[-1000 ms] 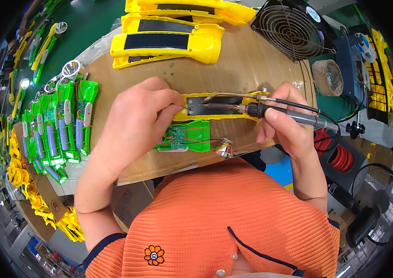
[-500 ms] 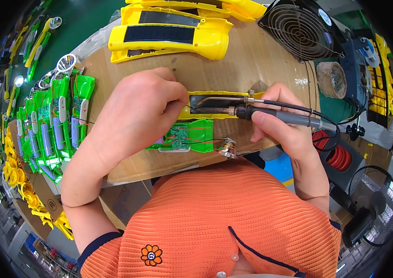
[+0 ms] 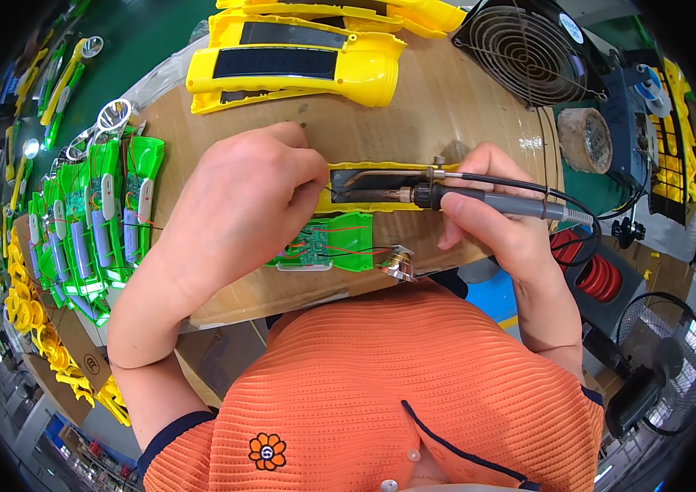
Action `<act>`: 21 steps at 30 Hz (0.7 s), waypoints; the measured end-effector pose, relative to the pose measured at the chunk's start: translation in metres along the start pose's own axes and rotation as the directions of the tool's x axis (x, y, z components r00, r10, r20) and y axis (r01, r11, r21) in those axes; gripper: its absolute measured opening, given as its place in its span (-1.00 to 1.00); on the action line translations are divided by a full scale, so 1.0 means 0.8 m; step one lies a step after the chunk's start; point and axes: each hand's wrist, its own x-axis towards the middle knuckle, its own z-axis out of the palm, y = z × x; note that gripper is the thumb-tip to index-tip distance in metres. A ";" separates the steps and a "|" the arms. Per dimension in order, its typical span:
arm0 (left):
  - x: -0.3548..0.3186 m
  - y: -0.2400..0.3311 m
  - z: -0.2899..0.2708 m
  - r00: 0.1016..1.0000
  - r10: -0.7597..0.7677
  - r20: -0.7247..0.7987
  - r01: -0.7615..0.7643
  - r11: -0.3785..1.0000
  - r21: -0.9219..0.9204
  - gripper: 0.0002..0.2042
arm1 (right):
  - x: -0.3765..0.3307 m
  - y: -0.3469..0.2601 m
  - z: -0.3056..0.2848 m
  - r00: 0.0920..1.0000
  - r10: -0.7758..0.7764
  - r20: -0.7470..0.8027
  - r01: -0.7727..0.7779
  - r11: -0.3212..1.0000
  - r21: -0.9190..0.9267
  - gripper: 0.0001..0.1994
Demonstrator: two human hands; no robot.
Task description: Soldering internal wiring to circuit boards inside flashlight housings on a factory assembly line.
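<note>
My left hand [image 3: 245, 201] rests curled on the left end of a yellow flashlight shell half [image 3: 381, 187] that lies open on the wooden board, and holds it down. My right hand [image 3: 491, 217] grips a grey-handled soldering iron [image 3: 479, 199], whose tip lies inside the shell's dark hollow. Just below the shell sits a green flashlight half [image 3: 327, 246] with a circuit board and red and black wires. A small silver reflector [image 3: 397, 262] lies at its right end.
Two yellow flashlight bodies [image 3: 291, 66] with dark panels lie at the board's far side. Several green halves [image 3: 94, 230] are lined up at left. A black fan [image 3: 524, 49], a soldering stand with a sponge [image 3: 584, 139] and red wire coils [image 3: 594, 275] stand at right.
Both hands and the yellow shell have shifted slightly toward the board's far side in the picture. The iron's tip stays in the shell, and the grips are unchanged.
</note>
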 end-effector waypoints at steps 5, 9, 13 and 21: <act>0.000 0.002 -0.002 1.000 -0.007 0.008 0.007 1.000 0.011 -0.96 | -0.001 0.005 -0.005 0.998 -0.070 -0.009 0.070 0.987 0.147 -0.86; 0.000 0.003 -0.003 1.000 -0.008 0.005 0.008 1.000 0.001 -0.96 | -0.001 0.009 -0.011 0.994 -0.111 -0.017 0.112 0.987 0.112 -0.87; 0.001 0.005 -0.004 1.000 0.004 0.016 -0.005 0.999 0.038 -0.96 | -0.002 0.012 -0.016 0.985 -0.171 -0.017 0.172 0.974 0.147 -0.86; 0.002 0.015 -0.009 0.999 -0.010 0.054 0.004 0.994 0.109 -0.94 | -0.015 0.014 -0.022 0.977 -0.206 -0.046 0.211 0.958 0.194 -0.82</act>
